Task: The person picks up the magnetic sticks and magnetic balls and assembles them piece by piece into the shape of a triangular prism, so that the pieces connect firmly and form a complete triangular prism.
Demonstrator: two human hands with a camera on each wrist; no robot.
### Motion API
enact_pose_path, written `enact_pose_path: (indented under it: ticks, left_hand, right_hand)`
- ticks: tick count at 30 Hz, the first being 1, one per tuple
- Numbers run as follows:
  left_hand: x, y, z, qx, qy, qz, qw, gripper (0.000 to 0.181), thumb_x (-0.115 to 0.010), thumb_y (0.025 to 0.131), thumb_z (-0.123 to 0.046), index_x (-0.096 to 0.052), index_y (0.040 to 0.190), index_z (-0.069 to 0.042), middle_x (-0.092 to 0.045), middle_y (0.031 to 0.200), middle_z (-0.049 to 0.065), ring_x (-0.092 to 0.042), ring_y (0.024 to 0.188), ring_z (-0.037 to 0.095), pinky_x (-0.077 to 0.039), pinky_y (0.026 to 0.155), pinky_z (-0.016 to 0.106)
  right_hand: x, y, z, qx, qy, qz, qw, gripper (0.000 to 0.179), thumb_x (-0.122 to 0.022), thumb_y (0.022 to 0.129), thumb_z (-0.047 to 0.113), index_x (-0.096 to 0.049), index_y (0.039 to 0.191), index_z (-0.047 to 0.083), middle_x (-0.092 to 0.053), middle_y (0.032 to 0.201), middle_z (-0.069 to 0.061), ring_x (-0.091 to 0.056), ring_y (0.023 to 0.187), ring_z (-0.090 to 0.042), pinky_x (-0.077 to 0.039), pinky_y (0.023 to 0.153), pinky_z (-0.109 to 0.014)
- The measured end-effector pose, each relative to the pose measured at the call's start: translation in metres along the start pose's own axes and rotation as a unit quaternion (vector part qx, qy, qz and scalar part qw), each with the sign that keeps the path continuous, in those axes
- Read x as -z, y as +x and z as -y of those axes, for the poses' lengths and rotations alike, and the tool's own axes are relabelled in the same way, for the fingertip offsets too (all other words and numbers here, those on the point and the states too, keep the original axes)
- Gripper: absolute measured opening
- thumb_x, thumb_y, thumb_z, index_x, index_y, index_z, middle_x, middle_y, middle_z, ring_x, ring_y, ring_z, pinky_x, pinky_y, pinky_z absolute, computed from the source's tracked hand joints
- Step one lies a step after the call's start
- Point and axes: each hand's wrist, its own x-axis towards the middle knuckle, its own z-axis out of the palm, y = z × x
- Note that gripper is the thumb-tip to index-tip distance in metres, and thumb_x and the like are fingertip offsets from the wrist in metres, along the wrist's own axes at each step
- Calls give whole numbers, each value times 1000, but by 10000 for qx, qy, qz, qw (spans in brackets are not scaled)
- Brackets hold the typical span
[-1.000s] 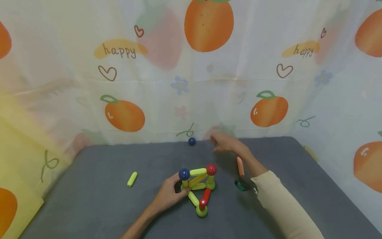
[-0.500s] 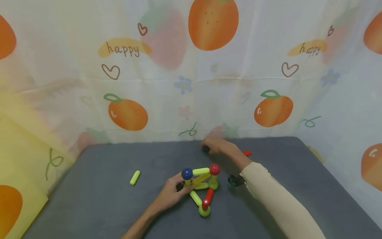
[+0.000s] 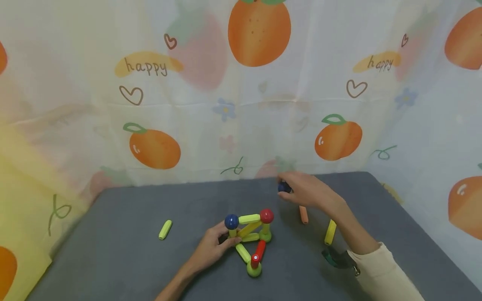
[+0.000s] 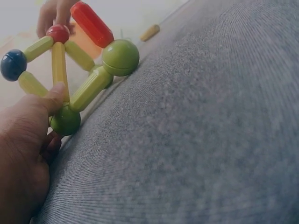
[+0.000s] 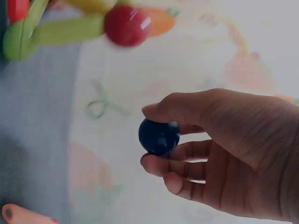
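Observation:
My left hand [image 3: 215, 246] holds the left corner of a magnetic rod-and-ball frame, its thumb by the lower green ball [image 4: 65, 121]. Lime and yellow rods join the frame's balls. On top sit a blue ball [image 3: 231, 222] and a red ball [image 3: 266, 216], with a lime rod [image 3: 249, 218] between them. A green ball [image 3: 254, 269] forms the near corner, bearing a raised red rod [image 4: 92, 24]. Behind and to the right of the frame, my right hand [image 3: 312, 191] pinches a separate dark blue ball [image 5: 159, 136] between thumb and fingers, above the table.
A loose lime rod [image 3: 165, 230] lies on the grey tabletop [image 3: 124, 267] to the left. Right of the frame lie an orange rod [image 3: 303, 215] and a yellow rod [image 3: 330, 232], the latter partly behind the right forearm. A fruit-print cloth [image 3: 203, 125] hangs along the back edge.
My right hand reached the loose blue ball at the table's back edge, took hold of it, and has moved right with it. My left hand stays on the frame.

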Motion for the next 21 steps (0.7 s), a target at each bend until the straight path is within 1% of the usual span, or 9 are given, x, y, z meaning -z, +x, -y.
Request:
enact_pose_path:
  ticks: [2, 4, 6, 8, 10, 12, 16, 18, 21]
  left_hand:
    - [-1, -1, 0, 36, -55, -5, 10000, 18, -74, 98, -25, -75, 113, -16, -70, 108, 3, -58, 91, 1, -51, 79, 23]
    - [-1, -1, 0, 7, -73, -36, 10000, 17, -74, 98, -25, -75, 113, -15, -70, 107, 3, -57, 89, 1, -51, 78, 23]
    - [-1, 0, 0, -36, -79, -57, 9999, 17, -75, 98, -24, -75, 112, -16, -70, 106, 3, -57, 87, 1, -51, 77, 23]
    - [-1, -1, 0, -86, -41, -81, 9999, 16, -74, 98, -23, -75, 112, -16, -70, 106, 3, -57, 85, 1, -51, 75, 22]
    - [0, 0, 0, -114, -1, -100, 9999, 15, -74, 98, -24, -75, 111, -16, -70, 105, 3, -57, 86, 1, -51, 76, 23]
    - [1, 1, 0, -116, 17, -116, 9999, 13, -74, 99, -25, -75, 109, -17, -70, 105, 2, -57, 87, 2, -51, 77, 23]
    - [1, 0, 2, -62, -18, -121, 9999, 11, -74, 99, -27, -75, 107, -20, -69, 104, 1, -57, 86, 2, -50, 76, 23]
    - [0, -1, 2, -64, -55, -114, 9999, 12, -74, 99, -28, -75, 107, -20, -69, 103, 1, -56, 84, 2, -49, 74, 22]
    - [-1, -2, 2, -60, -43, -112, 9999, 13, -74, 99, -29, -75, 108, -19, -68, 103, 1, -55, 84, 2, -48, 73, 22]
  right_hand:
    - [6, -14, 11, 331, 48, -155, 9993, 26, -72, 99, 19, -65, 121, 8, -66, 106, -4, -58, 84, -12, -52, 75, -31]
    - [8, -26, 23, 776, 222, -185, 9966, 26, -73, 99, 18, -65, 122, 11, -64, 109, -2, -58, 86, -9, -54, 76, -30]
    - [7, -37, 35, 1212, 487, -27, 9914, 29, -73, 98, 16, -64, 126, 14, -63, 114, 2, -59, 91, -6, -55, 81, -28]
    - [3, -43, 46, 1666, 743, 240, 9829, 32, -73, 99, 17, -63, 129, 18, -63, 118, 6, -60, 98, -4, -56, 87, -28]
    - [-3, -47, 57, 2072, 808, 452, 9739, 35, -72, 100, 18, -62, 133, 20, -65, 124, 7, -63, 107, -4, -57, 94, -29]
    - [-11, -47, 67, 2281, 792, 684, 9680, 36, -71, 101, 20, -61, 135, 21, -65, 129, 8, -63, 115, -4, -55, 100, -27]
    - [-26, -44, 81, 2609, 558, 977, 9588, 33, -71, 101, 21, -62, 133, 18, -66, 130, 6, -62, 120, -6, -53, 100, -21]
    - [-31, -43, 85, 2657, 512, 1079, 9566, 33, -71, 101, 21, -62, 133, 18, -65, 129, 5, -61, 120, -5, -53, 99, -19]
    - [-34, -44, 88, 2624, 465, 1093, 9576, 33, -72, 101, 23, -62, 133, 19, -65, 128, 5, -61, 120, -6, -53, 98, -18]
